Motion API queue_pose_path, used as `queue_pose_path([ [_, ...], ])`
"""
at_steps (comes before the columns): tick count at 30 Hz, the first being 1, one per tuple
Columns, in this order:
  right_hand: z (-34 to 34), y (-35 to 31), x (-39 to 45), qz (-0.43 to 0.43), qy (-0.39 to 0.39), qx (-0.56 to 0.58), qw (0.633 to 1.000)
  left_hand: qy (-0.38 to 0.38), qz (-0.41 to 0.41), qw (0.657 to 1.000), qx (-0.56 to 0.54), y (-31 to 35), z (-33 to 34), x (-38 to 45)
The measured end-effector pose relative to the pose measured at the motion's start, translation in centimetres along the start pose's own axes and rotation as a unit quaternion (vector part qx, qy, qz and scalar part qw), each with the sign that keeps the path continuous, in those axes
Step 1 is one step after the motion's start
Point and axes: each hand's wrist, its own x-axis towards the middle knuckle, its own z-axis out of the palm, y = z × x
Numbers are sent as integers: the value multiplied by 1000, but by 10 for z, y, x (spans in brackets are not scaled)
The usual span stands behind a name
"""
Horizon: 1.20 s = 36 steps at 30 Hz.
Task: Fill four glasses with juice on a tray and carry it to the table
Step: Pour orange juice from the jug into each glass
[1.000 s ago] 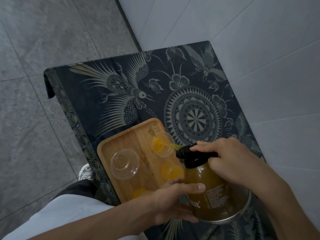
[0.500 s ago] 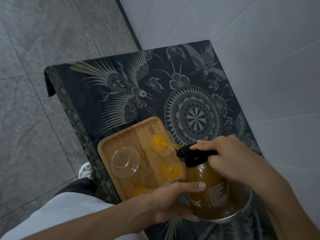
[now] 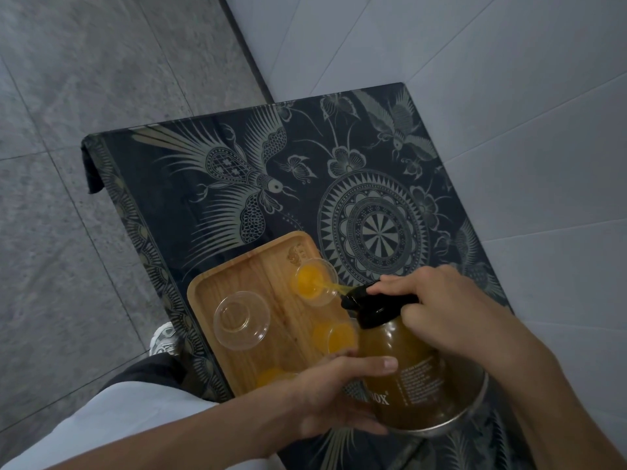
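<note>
Jug [image 3: 407, 378]: clear wall, dark juice well up inside, tipped toward the tray; black spout just beside the far-right glass [image 3: 315, 281], a thin stream of juice [image 3: 334, 286] running into it.
Right hand [image 3: 451, 310]: fingers [image 3: 393, 286] wrapped over the black handle [image 3: 373, 303] at the lid.
Left hand [image 3: 332, 395]: cupped round the jug's lower wall, thumb laid across the front, other fingers underneath.
Tray [image 3: 217, 290]: wooden with a raised rim, at the near-left edge of the patterned tabletop [image 3: 203, 198], just left of the jug.
Other glasses: filled glass [image 3: 334, 337] beside the jug; a second one with juice [image 3: 271, 376] partly hidden by the left hand; empty glass [image 3: 241, 320] on the tray's left side, well apart from both hands.
Stage (judged): third glass filling, fourth not yet started.
Handling, jug (judged): heavy with this much in it, and the smooth wall is likely slippery; handle plus a supporting palm suits it.
Handling, tray (judged): stiff board; grip both short ends under the rim. Glasses look thin, fragile and free to slide, so carry level and slow.
</note>
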Motion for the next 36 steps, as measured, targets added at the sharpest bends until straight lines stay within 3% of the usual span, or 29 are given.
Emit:
queue_pose_path([
  [14, 1, -1, 1, 8, -14, -1, 1000, -5, -7, 1000, 13, -3, 0, 0],
  [36, 5, 0, -9, -6, 25, 16, 1000, 32, 12, 998, 55, -6, 2, -4],
])
